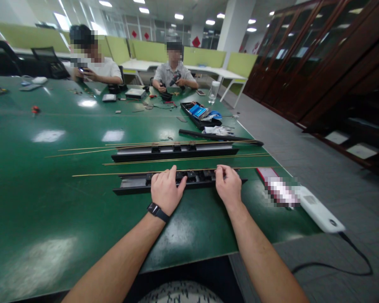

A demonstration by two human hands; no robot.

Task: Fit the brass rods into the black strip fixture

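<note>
A long black channel [132,185] with dark blocks inside lies in front of me on the green table. A thin brass-coloured rod [113,174] runs lengthwise along its far edge. Over the channel's middle rests my left hand [166,191], index finger stretched out and thumb apart; its other fingers bend over the far side, where their tips are hidden. My right hand [229,185] pinches the rod near the channel's right end, thumb and index finger together. Just beyond lies a second black channel [173,155], with more thin rods [177,160] beside and across it.
A red-edged phone [271,181] and a white corded device [318,208] lie at the table's right edge. Farther back are a black bar [221,137], white gloves [217,131] and a black tray [192,115] with blue items. Two people sit across the table [82,210].
</note>
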